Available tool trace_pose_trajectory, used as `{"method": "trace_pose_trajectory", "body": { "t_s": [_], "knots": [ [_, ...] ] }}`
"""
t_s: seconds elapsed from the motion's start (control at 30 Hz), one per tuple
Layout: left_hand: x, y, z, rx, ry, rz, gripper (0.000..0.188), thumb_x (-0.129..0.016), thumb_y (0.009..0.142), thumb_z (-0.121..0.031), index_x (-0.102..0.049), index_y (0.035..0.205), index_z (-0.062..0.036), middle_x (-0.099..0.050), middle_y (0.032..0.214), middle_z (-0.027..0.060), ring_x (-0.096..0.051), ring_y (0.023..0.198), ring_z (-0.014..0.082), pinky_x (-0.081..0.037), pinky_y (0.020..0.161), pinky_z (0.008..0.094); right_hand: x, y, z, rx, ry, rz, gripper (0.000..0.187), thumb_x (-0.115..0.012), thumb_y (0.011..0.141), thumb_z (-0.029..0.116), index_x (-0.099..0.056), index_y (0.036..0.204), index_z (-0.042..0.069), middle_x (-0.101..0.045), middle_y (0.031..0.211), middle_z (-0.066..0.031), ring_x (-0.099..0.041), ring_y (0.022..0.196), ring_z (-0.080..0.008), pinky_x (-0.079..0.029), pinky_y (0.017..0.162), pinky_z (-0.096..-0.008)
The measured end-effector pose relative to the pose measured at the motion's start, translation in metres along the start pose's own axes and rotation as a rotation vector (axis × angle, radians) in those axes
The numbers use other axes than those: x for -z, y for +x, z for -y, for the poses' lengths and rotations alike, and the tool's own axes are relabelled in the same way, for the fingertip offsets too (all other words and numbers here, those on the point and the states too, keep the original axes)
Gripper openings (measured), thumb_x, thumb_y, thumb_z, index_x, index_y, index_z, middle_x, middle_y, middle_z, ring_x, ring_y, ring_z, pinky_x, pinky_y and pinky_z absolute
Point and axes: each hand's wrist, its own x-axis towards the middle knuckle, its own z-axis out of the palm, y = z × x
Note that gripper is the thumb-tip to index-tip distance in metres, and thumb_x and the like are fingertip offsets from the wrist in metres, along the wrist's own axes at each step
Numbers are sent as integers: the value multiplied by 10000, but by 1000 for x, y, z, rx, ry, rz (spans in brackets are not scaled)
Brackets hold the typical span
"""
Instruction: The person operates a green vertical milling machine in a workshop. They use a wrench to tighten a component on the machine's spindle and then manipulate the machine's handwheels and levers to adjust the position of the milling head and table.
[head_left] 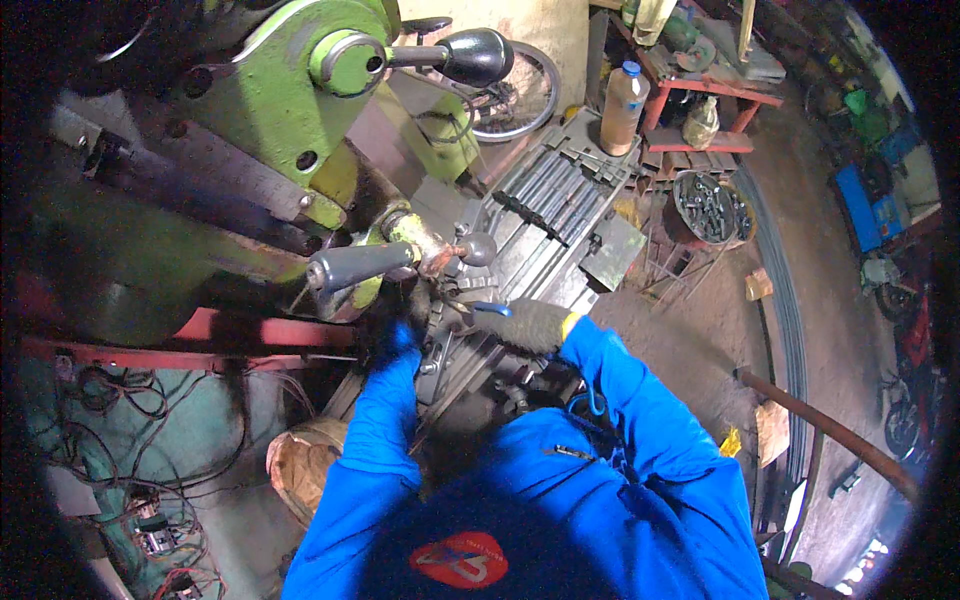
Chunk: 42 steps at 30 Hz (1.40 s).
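My right hand point(530, 326), in a dark knitted glove with a yellow cuff, is closed round a slim tool with a blue handle point(492, 308). The tool points left toward the metal parts under the machine head; its kind I cannot make out. My left hand point(408, 305) reaches into deep shadow below a black lever grip point(362, 266), close to the same parts, and its fingers are hidden. Above both hands stands the green machine point(265, 85) with a black-knobbed lever point(476, 57). Its metal bed point(515, 262) runs off to the upper right.
Dark metal bars point(560, 195) lie on the bed, with a blue-capped plastic bottle point(622, 108) behind them. To the right are a round tub of metal pieces point(706, 208), a rusty pipe point(830, 430) and a red-framed bench point(745, 95). Tangled cables point(130, 400) lie at the left.
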Motion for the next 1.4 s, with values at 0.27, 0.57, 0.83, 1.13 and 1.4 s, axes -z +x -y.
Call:
{"method": "trace_pose_trajectory", "body": {
  "t_s": [0.27,0.57,0.83,1.13,1.4],
  "knots": [
    [-21,11,15,14,-18,-37,548,-635,913,-303,-502,1405,-102,-557,1362,163,-559,1211,312,-462,1013,414,-10,103,-64,274,-636,145,564,-465,944,507,-605,1217,34,-672,894,-181,-668,730,-279,-543,706,-436],
    [-30,14,19,8,-41,-124,554,-635,911,-310,-500,1407,-103,-556,1363,166,-558,1212,318,-462,1012,418,-20,145,-90,-112,-347,138,500,-570,889,446,-657,1029,-26,-664,862,-163,-658,631,-291,-577,537,-445],
    [11,-7,-17,97,-101,35,628,-578,909,-411,-447,1446,-110,-527,1380,245,-533,1240,419,-438,1037,470,-26,122,-68,-92,-223,54,516,-604,876,483,-670,964,-21,-636,807,-147,-641,612,-289,-566,530,-459],
    [31,-18,-57,81,-184,81,611,-613,887,-347,-459,1419,-90,-525,1359,233,-519,1229,402,-422,1039,461,-5,52,0,-211,-98,80,551,-621,873,529,-658,958,-13,-620,785,-151,-658,627,-299,-564,513,-461],
    [-13,7,-44,5,-302,17,590,-627,871,-314,-475,1389,-75,-535,1320,227,-524,1190,390,-428,1013,457,-48,59,17,-255,-316,-189,646,-581,846,612,-644,820,-31,-609,687,-134,-615,528,-260,-534,451,-421]
  ]
}}
